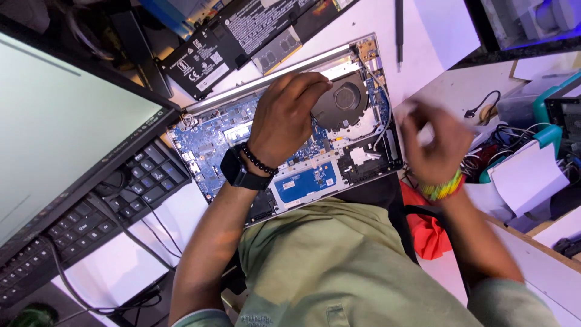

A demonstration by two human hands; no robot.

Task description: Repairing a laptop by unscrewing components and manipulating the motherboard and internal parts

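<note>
An opened laptop lies bottom-up on the white desk, its blue circuit board and round black cooling fan exposed. My left hand rests on the board with its fingers curled at the fan's left edge; the wrist carries a black watch and a bead bracelet. My right hand hovers blurred just right of the laptop, fingers bent, with a bright woven wristband. Whether it holds anything small I cannot make out. A removed black battery pack lies beyond the laptop's far edge.
A monitor and black keyboard fill the left side. A dark screwdriver lies on the desk at the top. Tangled cables, white paper and a teal device crowd the right. Red cloth sits near my lap.
</note>
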